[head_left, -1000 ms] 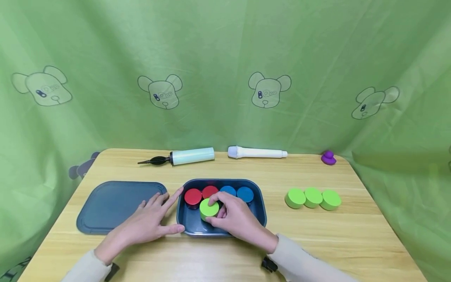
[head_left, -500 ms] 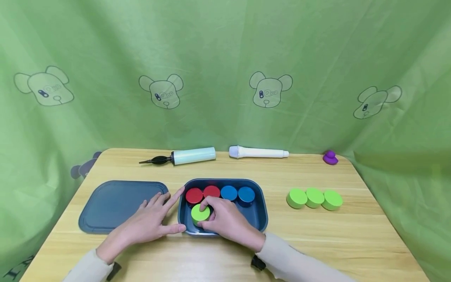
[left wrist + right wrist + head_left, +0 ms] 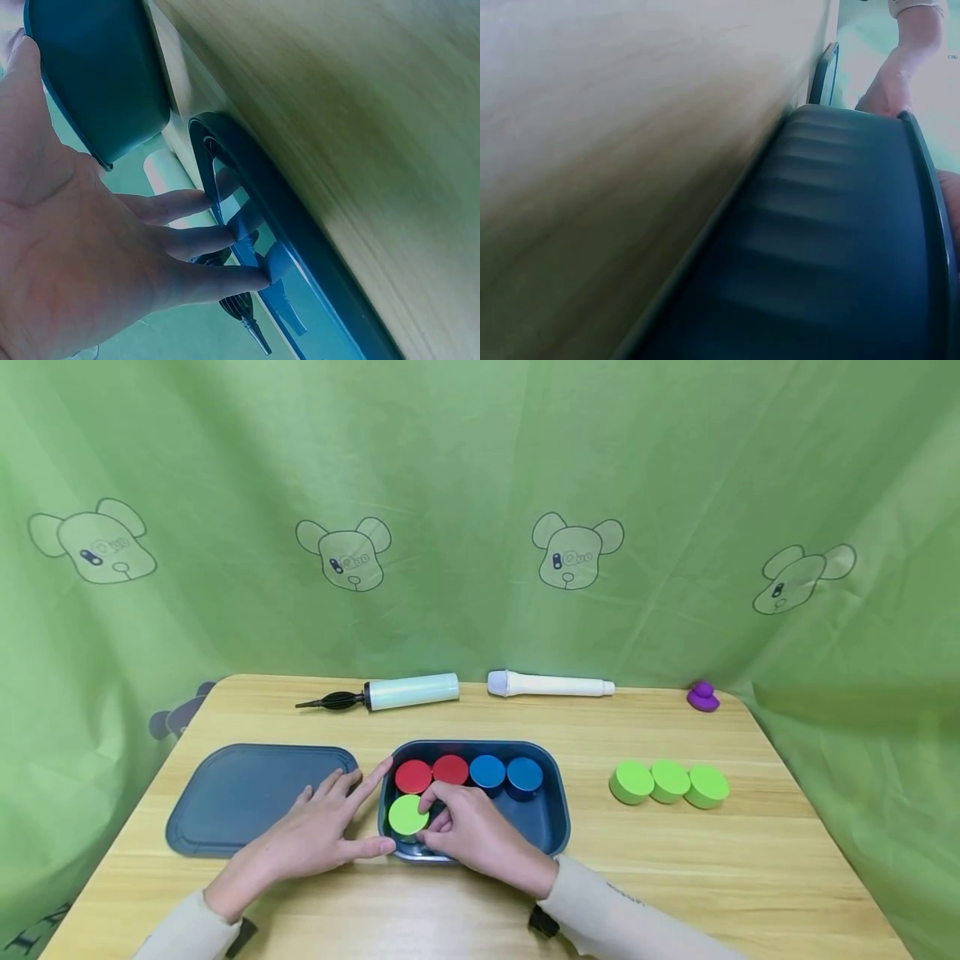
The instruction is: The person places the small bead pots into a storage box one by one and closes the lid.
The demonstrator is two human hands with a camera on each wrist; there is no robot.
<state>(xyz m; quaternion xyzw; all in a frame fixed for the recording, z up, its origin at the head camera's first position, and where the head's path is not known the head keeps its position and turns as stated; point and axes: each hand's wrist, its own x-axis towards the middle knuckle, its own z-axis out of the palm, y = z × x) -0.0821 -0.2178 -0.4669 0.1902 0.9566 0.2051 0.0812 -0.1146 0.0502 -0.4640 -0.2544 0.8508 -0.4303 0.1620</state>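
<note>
1. Since a second ago, the lime-green round block has been shifted leftward inside the dark blue rounded-rectangular tray, to its front left corner, before the left red round block.
2. Its right edge is pinched by the curled thumb and index finger of the right hand.
3. The left hand is kept spread, index finger and thumb at the tray's left rim, other fingertips on a flat dark blue panel.
4. Tray floor is exposed at front right, before two blue round blocks.
5. Three more lime-green blocks are separated from the tray by wooden tabletop.
</note>
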